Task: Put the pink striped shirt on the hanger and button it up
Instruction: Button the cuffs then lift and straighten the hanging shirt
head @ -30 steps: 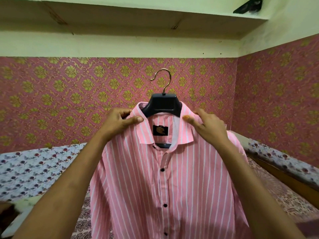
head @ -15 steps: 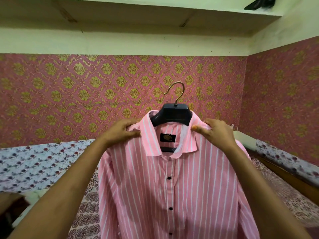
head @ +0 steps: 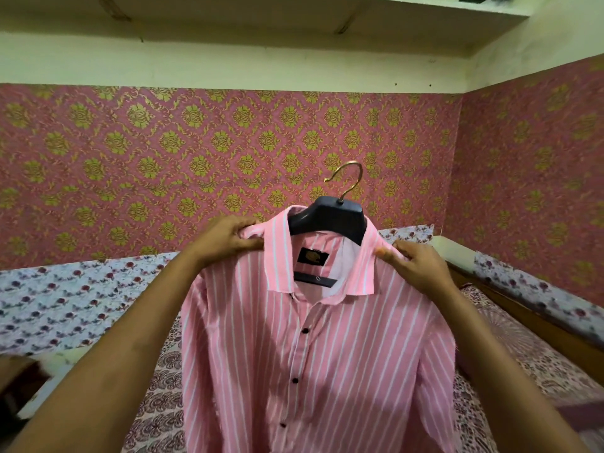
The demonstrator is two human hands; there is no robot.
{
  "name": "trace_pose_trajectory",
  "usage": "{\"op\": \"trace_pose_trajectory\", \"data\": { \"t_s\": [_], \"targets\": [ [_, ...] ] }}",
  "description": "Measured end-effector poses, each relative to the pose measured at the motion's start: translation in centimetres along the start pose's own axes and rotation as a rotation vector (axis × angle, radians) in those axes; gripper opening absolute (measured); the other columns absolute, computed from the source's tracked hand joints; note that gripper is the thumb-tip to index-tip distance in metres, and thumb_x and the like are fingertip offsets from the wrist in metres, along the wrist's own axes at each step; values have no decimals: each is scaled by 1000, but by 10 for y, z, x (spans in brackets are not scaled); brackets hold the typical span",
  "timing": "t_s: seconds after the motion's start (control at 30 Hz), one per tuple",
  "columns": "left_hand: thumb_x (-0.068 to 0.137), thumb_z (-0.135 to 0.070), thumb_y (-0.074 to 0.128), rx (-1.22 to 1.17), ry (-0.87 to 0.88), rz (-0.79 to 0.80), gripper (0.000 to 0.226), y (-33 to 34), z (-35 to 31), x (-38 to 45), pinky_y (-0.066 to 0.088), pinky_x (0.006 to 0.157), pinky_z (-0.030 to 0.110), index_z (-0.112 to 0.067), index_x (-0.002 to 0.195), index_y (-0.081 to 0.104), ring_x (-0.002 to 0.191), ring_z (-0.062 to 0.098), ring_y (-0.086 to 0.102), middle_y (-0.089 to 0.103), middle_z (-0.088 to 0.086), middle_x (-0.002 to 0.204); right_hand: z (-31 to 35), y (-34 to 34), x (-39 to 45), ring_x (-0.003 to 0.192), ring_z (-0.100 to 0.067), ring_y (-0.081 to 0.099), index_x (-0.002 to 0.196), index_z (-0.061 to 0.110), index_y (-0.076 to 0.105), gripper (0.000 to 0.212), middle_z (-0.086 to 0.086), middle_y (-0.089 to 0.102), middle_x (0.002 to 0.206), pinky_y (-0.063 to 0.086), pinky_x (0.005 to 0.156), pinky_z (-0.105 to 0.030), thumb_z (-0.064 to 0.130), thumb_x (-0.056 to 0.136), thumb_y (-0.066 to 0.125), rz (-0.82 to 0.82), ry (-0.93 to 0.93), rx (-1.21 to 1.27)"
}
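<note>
Two bare forearms reach up and forward from the lower corners of the view, converging on the pink cotton shirt with thin white stripes (head: 327,348), which hangs held up in the air in front of the pink wallpaper patterned with gold medallions (head: 163,158) and above the bed covered in a paisley-print sheet (head: 157,407). The left hand (head: 225,238) is clenched on a bunch of fabric at the shirt's shoulder seam, just beside the collar, knuckles up and thumb underneath. The right hand (head: 421,268) pinches the opposite shoulder, sitting a little lower, so the garment tilts slightly down to that side. The shirt faces the camera, its front placket closed with small black buttons (head: 305,330) running down the middle, while the collar lies open, showing a black label inside the neck. The dark plastic hanger with a brass-coloured hook (head: 330,217) sits inside the collar between the two hands, its hook free in the air.
</note>
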State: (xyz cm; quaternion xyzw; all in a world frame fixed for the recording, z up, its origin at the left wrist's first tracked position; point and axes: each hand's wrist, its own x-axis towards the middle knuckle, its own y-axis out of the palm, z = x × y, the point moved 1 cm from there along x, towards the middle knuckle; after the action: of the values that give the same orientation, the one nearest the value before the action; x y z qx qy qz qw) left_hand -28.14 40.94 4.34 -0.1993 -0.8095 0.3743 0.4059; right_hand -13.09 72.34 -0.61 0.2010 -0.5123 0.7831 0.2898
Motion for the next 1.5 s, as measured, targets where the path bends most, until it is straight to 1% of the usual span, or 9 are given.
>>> {"op": "trace_pose_trajectory", "data": {
  "t_s": [0.17, 0.3, 0.4, 0.67, 0.8, 0.93, 1.1, 1.23, 1.5],
  "targets": [
    [64, -69, 41, 111, 71, -105, 55, 6, -19, 14, 37, 61, 36, -21, 85, 57, 69, 24, 53, 57, 5, 74, 1, -25, 0, 62, -34, 54, 65, 4, 47, 90, -12, 53, 57, 35, 53, -37, 89, 61, 16, -230, 36, -128],
    [64, -71, 31, 141, 112, -180, 78, 13, -44, 24, 28, 60, 35, -8, 99, 60, 75, 17, 51, 61, 16, 84, 3, -57, -8, 69, -40, 56, 63, 12, 37, 79, -15, 53, 61, 33, 56, -37, 88, 59, 16, -297, 5, -233],
    [65, -85, 33, -12, 183, -138, 89, 20, -59, 34, 41, 70, 37, -13, 107, 63, 84, 21, 60, 67, 13, 93, 6, -83, -23, 69, -38, 58, 64, 12, 42, 78, -15, 56, 64, 30, 56, -34, 87, 59, 21, -332, 16, -335],
    [73, -82, 37, -195, 439, -44, 75, 51, -127, 54, 46, 69, 50, -12, 90, 58, 78, 34, 59, 63, 16, 83, 35, -173, -106, 83, -40, 59, 67, 11, 48, 74, -20, 64, 81, 29, 63, -35, 84, 62, 41, -478, 310, -602],
    [74, -64, 43, -310, 589, -25, 54, 72, -206, 49, 41, 63, 43, -11, 81, 56, 66, 29, 51, 53, 8, 70, 55, -236, -171, 86, -40, 59, 67, 9, 50, 75, -20, 65, 83, 30, 64, -37, 83, 64, 47, -583, 473, -716],
    [69, -71, 41, -402, 733, 13, 54, 99, -300, 37, 45, 67, 44, -21, 83, 56, 69, 22, 54, 58, 4, 73, 74, -304, -250, 86, -42, 58, 64, 8, 46, 72, -22, 64, 84, 29, 63, -39, 80, 66, 48, -704, 617, -845],
    [64, -74, 32, -467, 890, 10, 62, 132, -421, -5, 36, 66, 34, -25, 91, 59, 86, 26, 60, 66, 6, 87, 93, -381, -352, 78, -40, 58, 55, 11, 32, 77, -18, 61, 71, 28, 58, -37, 87, 56, 40, -806, 761, -966],
    [62, -73, 28, -519, 982, 62, 59, 152, -530, -59, 31, 64, 33, -25, 82, 54, 87, 29, 60, 62, 5, 83, 112, -448, -444, 69, -36, 54, 58, 9, 35, 81, -2, 40, 52, 21, 52, -36, 90, 56, 43, -864, 887, -1024],
    [60, -76, 29, -674, 1061, 176, 66, 188, -734, -164, 38, 69, 37, -20, 86, 54, 83, 26, 59, 58, 2, 79, 137, -580, -602, 81, -37, 57, 59, 12, 35, 68, -16, 60, 75, 30, 59, -36, 79, 69, 46, -890, 1056, -1214]
  ]
}}
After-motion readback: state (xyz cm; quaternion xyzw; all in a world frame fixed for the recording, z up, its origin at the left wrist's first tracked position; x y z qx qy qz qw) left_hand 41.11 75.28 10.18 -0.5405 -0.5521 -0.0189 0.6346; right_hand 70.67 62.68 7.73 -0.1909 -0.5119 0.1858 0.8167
